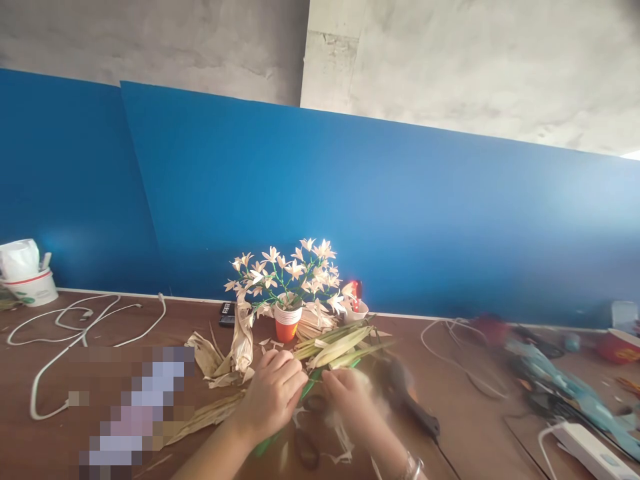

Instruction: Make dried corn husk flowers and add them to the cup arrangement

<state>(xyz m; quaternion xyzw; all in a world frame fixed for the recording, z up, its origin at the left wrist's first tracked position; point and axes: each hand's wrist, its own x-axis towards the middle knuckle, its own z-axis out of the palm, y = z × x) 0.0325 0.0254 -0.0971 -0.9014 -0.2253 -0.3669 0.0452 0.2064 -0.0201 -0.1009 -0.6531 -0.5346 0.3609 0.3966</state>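
Observation:
My left hand [277, 390] is closed, its fingers curled down and their tips partly hidden. Close beside it, my right hand [351, 401] is pinched shut and slightly blurred. Something thin and green seems to run between the fingertips, too small to name. Just beyond the hands lie pale green corn husks [343, 343]. Behind them, an orange and white paper cup [287, 325] holds cream-coloured artificial flowers [295, 270] on green stems. Dark-handled scissors [306, 448] lie below the hands, among white scraps. Dry husks [243, 340] are heaped to the left of the cup.
A black glue gun [413, 403] lies right of my right hand. Farther right are a white power strip [595, 450] and teal material [565, 387]. White cables [95, 320] and a white tub [35, 288] are at the left. A blue panel [320, 200] stands behind the table.

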